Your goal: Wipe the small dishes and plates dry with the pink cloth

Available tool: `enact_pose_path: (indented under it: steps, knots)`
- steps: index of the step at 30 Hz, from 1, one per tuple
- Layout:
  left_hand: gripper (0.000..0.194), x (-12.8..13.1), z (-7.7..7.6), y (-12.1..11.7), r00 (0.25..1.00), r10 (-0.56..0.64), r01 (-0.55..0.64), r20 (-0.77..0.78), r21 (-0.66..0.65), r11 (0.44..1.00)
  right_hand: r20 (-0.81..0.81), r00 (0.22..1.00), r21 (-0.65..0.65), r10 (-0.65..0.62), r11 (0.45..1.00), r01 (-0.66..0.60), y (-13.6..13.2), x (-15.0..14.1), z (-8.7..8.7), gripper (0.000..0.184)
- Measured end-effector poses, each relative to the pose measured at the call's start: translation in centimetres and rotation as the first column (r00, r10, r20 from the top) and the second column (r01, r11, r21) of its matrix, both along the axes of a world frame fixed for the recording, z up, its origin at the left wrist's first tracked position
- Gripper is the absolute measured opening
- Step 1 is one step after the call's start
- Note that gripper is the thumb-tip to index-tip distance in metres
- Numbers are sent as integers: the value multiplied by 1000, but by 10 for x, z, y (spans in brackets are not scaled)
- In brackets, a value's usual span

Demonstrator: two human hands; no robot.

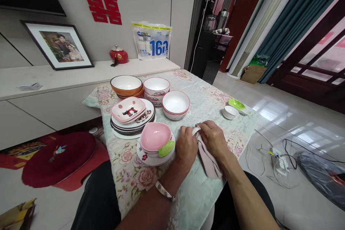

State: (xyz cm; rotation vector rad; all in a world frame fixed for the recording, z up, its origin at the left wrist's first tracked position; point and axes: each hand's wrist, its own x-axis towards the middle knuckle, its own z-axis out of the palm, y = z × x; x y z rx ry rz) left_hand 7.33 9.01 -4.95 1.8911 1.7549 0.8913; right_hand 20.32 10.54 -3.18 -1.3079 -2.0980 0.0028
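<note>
Black-rimmed plates [132,128] stand stacked left of centre on the bench [125,183], near orange bowls [126,90]; next come a pink bowl [155,137] and white bowls [176,103]. Near the middle, the left hand [186,147] has its grip closed on a cloth [207,160] around something white [196,130], mostly hidden; the right hand [214,138] grips both too. Small dishes [230,111] sit farther right.

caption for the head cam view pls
Left hand and right hand meet at a pink cloth over a floral tablecloth, near stacked bowls and plates
</note>
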Motion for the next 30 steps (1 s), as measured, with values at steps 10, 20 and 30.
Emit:
enact_pose_path:
  steps: [10,20,30]
  knots:
    - [16,2,-5,5,998,52,-53,35,25,998,-230,973,-172,-30,985,-10,3,-1,1,17]
    - [14,-1,-5,7,979,84,-97,188,57,994,-308,946,-366,-99,930,-22,4,-1,-8,25]
    - [19,0,-2,3,999,-2,3,-34,5,1000,-20,1000,-3,-15,1000,14,-2,1,-4,23]
